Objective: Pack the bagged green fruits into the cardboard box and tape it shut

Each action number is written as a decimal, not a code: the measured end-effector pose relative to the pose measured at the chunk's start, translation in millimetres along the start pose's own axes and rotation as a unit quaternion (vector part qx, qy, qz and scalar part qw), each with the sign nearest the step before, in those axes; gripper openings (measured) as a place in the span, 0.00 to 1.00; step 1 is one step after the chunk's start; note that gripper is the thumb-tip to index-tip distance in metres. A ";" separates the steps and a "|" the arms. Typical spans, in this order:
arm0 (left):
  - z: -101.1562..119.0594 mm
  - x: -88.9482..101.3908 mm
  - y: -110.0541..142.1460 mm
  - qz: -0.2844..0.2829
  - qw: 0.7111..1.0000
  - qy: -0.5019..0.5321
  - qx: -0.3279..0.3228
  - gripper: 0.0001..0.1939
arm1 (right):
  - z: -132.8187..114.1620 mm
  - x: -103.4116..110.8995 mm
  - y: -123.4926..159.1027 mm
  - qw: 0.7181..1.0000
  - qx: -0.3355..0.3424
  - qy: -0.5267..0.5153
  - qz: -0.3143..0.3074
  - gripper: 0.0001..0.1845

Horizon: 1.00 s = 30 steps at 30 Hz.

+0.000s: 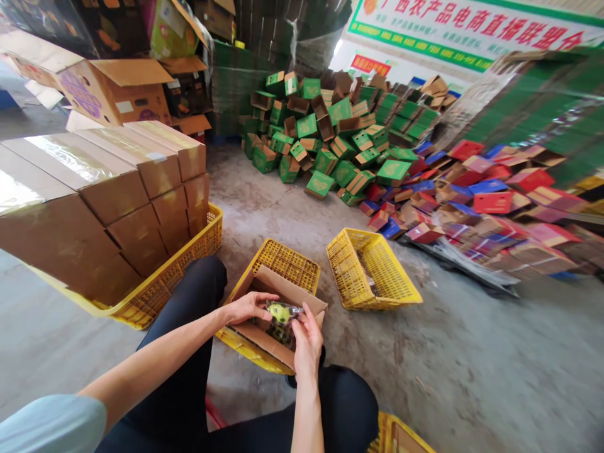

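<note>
Between my two hands is a small clear plastic packet (282, 313) with a yellow-green, dark-spotted item inside; its exact kind I cannot make out. My left hand (250, 307) pinches the packet's left end. At its right end, my right hand (307, 336) grips with thumb and fingers. Both hands are over an open cardboard box (271, 343), whose flaps stand up. Some similar dark and greenish packets show inside the box, partly hidden by my hands. The box rests on an upturned yellow plastic crate (287, 267) between my knees.
Taped brown cartons (141, 170) fill a long yellow crate (189, 251) at left. Another yellow crate (377, 270) lies to the right, on the concrete floor (438, 352). Piles of green boxes (325, 160) and red and blue boxes (491, 201) stand farther back.
</note>
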<state>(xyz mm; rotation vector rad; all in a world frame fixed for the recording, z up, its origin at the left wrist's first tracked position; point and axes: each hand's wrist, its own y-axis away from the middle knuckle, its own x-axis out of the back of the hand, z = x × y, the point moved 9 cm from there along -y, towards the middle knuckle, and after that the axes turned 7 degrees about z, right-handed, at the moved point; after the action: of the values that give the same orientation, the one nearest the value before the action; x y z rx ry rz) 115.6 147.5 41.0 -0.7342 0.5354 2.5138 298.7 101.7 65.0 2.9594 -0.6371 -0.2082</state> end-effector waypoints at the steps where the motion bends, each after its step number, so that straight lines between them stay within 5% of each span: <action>1: -0.7 -1.2 0.7 -0.005 1.000 -0.001 0.005 0.40 | -1.3 -0.4 0.4 1.000 0.003 0.004 0.000 0.40; 10: -6.6 -9.1 9.4 -0.019 0.998 0.015 0.066 0.42 | -9.7 -1.5 3.0 0.999 0.019 0.039 0.008 0.27; 14: 0.0 -3.6 7.8 0.014 0.999 0.001 0.041 0.34 | -10.6 -2.6 3.6 0.998 0.024 0.056 -0.006 0.20; 20: 12.0 6.4 2.8 0.047 0.996 -0.067 -0.042 0.35 | -9.4 -4.1 5.0 1.000 -0.021 -0.014 0.004 0.29; 25: 23.2 8.9 4.7 0.070 0.989 -0.088 -0.097 0.47 | 5.5 -7.5 10.2 0.994 -0.108 -0.007 -0.001 0.35; 30: 18.2 12.4 4.0 0.090 0.991 -0.069 -0.074 0.62 | 12.4 -18.3 13.4 0.990 -0.122 -0.001 -0.066 0.33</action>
<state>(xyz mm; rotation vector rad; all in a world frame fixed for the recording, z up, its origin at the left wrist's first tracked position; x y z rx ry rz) 97.0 157.0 48.9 -0.5810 0.3850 2.7708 274.8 96.3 56.5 2.7662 -0.3845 -0.2783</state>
